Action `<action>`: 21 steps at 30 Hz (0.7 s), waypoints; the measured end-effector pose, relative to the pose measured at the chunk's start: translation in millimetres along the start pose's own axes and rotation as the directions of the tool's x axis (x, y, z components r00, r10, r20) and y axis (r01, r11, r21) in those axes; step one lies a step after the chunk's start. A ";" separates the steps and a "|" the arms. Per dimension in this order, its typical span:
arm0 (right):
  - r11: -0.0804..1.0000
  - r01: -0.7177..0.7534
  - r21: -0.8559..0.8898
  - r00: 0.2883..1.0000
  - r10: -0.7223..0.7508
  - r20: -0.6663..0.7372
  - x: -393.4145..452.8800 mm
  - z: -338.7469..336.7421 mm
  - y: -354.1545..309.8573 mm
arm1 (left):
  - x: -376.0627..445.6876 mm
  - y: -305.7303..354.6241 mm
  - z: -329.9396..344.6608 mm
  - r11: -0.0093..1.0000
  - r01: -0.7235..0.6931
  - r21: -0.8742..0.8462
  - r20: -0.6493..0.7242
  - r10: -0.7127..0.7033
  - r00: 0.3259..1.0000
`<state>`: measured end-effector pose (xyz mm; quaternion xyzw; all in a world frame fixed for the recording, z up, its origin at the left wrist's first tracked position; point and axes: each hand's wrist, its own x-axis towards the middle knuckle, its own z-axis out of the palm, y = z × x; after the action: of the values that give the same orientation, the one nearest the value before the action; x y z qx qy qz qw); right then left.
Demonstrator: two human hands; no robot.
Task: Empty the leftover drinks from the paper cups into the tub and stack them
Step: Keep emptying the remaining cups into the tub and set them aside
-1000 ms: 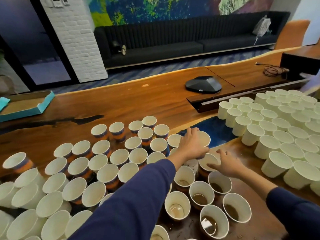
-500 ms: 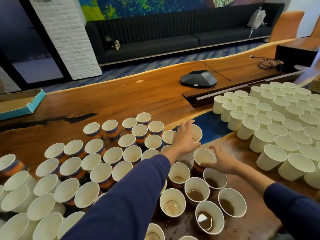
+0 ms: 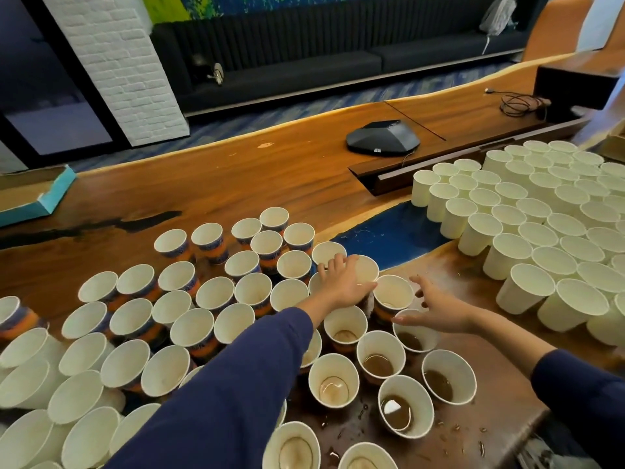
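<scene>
The left hand (image 3: 341,282) rested spread fingers over an orange-banded paper cup (image 3: 363,270); the right hand (image 3: 439,308) hovered open beside another cup (image 3: 392,294). Crowded near cups with brown dregs (image 3: 378,358) could tip if knocked by sleeves. No tub was visible.

A single wide-angle view from the person's head looks forward and steeply down across a long wooden table (image 3: 209,184). Nearest, at the lower edge, are two dark blue sleeves (image 3: 216,401) and crowded paper cups (image 3: 189,333). Farther off, at the top, a black sofa (image 3: 287,62) lines the wall. Straight edges bow outward.
</scene>
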<state>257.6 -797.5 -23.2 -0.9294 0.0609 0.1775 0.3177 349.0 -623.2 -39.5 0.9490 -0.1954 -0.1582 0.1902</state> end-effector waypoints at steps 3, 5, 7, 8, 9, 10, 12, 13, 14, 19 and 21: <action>0.999 0.010 0.044 0.999 -0.012 0.050 -10.3 -0.3 5.0 | -23.9 1.2 -2.6 0.989 -0.131 -0.072 -0.038 0.128 0.991; 0.999 0.002 0.052 0.994 -0.008 0.110 -16.0 0.6 9.6 | -43.7 1.2 -6.3 0.970 -0.231 -0.083 0.071 0.237 0.969; 0.998 -0.001 0.064 0.988 -0.009 0.152 -20.2 3.5 15.3 | -58.8 -0.9 -8.2 0.949 -0.313 -0.041 0.210 0.314 0.926; 0.998 0.002 0.069 0.987 -0.013 0.163 -22.0 5.3 17.5 | -63.1 -2.8 -8.1 0.938 -0.348 -0.011 0.261 0.338 0.904; 0.997 0.007 0.074 0.985 -0.019 0.169 -23.7 6.9 19.5 | -66.0 -4.6 -7.7 0.926 -0.378 0.023 0.301 0.354 0.885; 0.997 0.009 0.081 0.984 -0.024 0.175 -24.9 8.5 21.0 | -67.3 -6.8 -6.6 0.912 -0.406 0.061 0.336 0.364 0.869; 0.996 0.015 0.087 0.984 -0.031 0.177 -25.7 11.7 23.2 | -68.3 -10.6 -3.0 0.877 -0.460 0.139 0.386 0.380 0.841; 0.996 0.018 0.086 0.985 -0.033 0.171 -25.7 13.0 23.4 | -69.0 -11.6 -1.3 0.856 -0.486 0.177 0.398 0.389 0.831; 0.996 0.019 0.083 0.986 -0.032 0.161 -25.5 14.2 23.2 | -69.1 -12.0 1.0 0.836 -0.507 0.212 0.400 0.399 0.825; 0.999 0.019 0.043 0.997 -0.022 0.075 -25.7 23.9 21.0 | -71.4 -7.9 15.7 0.792 -0.548 0.268 0.348 0.451 0.822; 0.999 0.027 0.024 0.999 -0.028 0.032 -25.9 28.8 19.7 | -71.3 -6.2 22.7 0.798 -0.534 0.278 0.331 0.443 0.833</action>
<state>220.6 -795.5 -46.1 -0.9234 0.0449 0.1874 0.3321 280.2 -593.9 -45.9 0.8561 -0.4829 -0.1827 0.0222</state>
